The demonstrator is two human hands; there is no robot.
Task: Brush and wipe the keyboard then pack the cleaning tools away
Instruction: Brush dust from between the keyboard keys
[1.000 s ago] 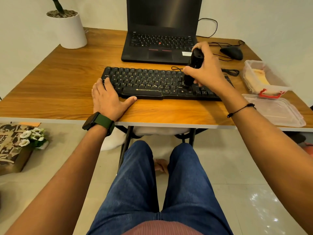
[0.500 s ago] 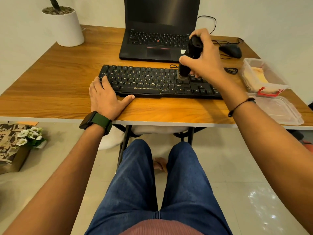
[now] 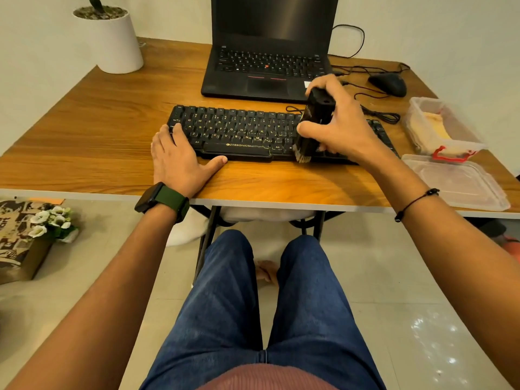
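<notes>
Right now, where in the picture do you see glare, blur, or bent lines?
Head view: glare spots on the floor tiles; the table edges bow from the wide lens; the brush bristles look slightly smeared; the keyboard legends stay readable.

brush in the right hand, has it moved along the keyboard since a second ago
Yes. The brush has swept toward the person: its bristles, earlier among the middle key rows, now sit at the keyboard front edge, held by the right hand.

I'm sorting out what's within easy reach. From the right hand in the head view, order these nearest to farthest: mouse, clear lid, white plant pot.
1. Mouse, behind the right hand.
2. Clear lid, front right corner.
3. White plant pot, far left corner.
</notes>
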